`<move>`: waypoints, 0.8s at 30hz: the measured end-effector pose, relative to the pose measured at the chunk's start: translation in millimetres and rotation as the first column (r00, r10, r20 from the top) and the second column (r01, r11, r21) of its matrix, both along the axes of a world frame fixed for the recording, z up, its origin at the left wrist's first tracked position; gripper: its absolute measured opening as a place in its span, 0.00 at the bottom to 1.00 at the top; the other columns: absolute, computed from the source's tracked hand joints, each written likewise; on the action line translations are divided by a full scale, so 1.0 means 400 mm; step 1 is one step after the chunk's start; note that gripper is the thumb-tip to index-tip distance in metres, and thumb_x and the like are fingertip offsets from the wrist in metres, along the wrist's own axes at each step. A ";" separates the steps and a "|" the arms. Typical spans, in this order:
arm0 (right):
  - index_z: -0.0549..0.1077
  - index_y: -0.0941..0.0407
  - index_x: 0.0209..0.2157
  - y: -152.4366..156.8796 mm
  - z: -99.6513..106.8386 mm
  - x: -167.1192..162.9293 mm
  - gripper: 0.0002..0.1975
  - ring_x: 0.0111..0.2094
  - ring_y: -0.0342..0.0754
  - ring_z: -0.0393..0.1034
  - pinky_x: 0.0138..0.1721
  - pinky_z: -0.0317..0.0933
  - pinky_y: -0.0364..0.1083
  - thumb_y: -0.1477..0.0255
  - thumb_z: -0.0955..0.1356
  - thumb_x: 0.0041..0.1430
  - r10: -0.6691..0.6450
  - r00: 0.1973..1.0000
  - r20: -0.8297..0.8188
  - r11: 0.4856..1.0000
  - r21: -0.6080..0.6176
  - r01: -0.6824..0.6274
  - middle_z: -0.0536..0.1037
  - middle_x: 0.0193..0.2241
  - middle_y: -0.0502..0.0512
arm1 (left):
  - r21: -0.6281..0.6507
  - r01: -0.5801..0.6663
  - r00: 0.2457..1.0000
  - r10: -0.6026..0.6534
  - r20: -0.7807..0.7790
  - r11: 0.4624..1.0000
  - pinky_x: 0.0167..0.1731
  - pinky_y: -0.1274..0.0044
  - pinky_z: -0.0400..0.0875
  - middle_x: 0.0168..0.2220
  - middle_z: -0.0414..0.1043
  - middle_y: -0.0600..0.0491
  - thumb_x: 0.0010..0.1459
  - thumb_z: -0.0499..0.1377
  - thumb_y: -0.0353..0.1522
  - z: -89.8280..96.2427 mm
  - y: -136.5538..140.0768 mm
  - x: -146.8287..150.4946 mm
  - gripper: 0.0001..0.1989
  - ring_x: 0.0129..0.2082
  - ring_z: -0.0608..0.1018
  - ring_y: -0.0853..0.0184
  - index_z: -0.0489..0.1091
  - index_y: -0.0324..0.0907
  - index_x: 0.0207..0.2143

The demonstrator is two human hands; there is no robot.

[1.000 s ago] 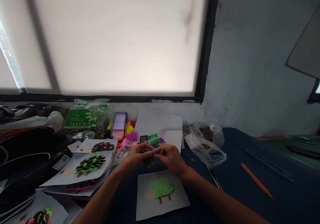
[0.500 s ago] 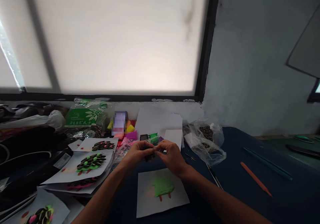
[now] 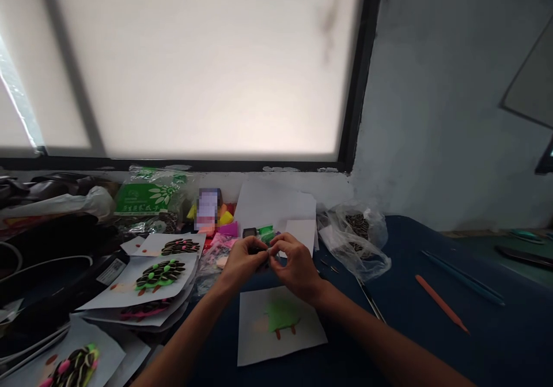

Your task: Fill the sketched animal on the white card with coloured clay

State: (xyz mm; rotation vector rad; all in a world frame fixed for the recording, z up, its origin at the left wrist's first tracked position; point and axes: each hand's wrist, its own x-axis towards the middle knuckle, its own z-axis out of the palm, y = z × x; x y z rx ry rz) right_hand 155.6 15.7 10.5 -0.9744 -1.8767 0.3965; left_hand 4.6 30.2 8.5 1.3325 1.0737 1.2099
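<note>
My left hand [image 3: 242, 263] and my right hand [image 3: 297, 267] meet fingertip to fingertip above the table. Both are pinched closed; whatever lies between the fingers is too small and dark to make out. Just below them, a white paper card [image 3: 254, 349] lies flat. On it is a light green clay shape [image 3: 280, 317] with two brown clay legs and a pale patch at its left. Behind the fingers, a green packet [image 3: 265, 232] and a small dark block [image 3: 249, 232] are partly covered.
Finished seed-and-clay cards [image 3: 159, 274] are stacked at left, near a green seed bag [image 3: 142, 198]. A phone [image 3: 207, 208] stands among coloured clay packs. Rightward lie a clear bag of seeds [image 3: 358, 228], a metal tool [image 3: 372, 302], an orange clay tool [image 3: 440, 303] and blue tweezers [image 3: 462, 277].
Both hands stay together, with only a slight shift of the fingers and the wrists. The view has moved a little, so the card sits slightly higher.
</note>
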 end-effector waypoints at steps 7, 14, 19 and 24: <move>0.75 0.56 0.34 0.020 0.013 0.013 0.06 0.32 0.46 0.72 0.35 0.66 0.44 0.76 0.66 0.56 0.066 0.978 -0.200 0.979 -0.174 -0.102 0.77 0.30 0.52 | -0.047 -0.092 0.996 0.092 0.011 0.995 0.14 0.82 0.61 0.17 0.71 0.58 0.40 0.66 0.34 -0.004 0.000 -0.043 0.12 0.15 0.73 0.70 0.70 0.40 0.28; 0.74 0.59 0.33 0.033 -0.002 0.015 0.10 0.32 0.44 0.72 0.37 0.69 0.46 0.68 0.67 0.67 0.177 0.950 -0.258 0.898 -0.353 -0.263 0.77 0.33 0.52 | -0.069 -0.157 0.987 0.158 0.008 0.985 0.15 0.82 0.65 0.19 0.70 0.59 0.41 0.68 0.35 -0.042 -0.017 -0.070 0.13 0.15 0.75 0.70 0.69 0.40 0.28; 0.72 0.59 0.45 0.046 -0.019 0.019 0.12 0.37 0.47 0.74 0.38 0.71 0.49 0.66 0.67 0.68 0.252 0.939 -0.234 0.815 -0.472 -0.336 0.76 0.41 0.55 | -0.057 -0.183 0.983 0.184 0.008 0.981 0.14 0.83 0.64 0.20 0.70 0.60 0.42 0.66 0.36 -0.065 -0.009 -0.064 0.13 0.15 0.75 0.71 0.69 0.40 0.29; 0.73 0.60 0.45 0.061 -0.034 0.029 0.11 0.38 0.47 0.74 0.39 0.71 0.49 0.67 0.68 0.67 0.264 0.939 -0.219 0.784 -0.519 -0.341 0.76 0.41 0.55 | -0.044 -0.182 0.983 0.182 0.004 0.982 0.13 0.83 0.63 0.17 0.68 0.61 0.43 0.65 0.36 -0.079 0.003 -0.059 0.12 0.14 0.73 0.71 0.68 0.41 0.28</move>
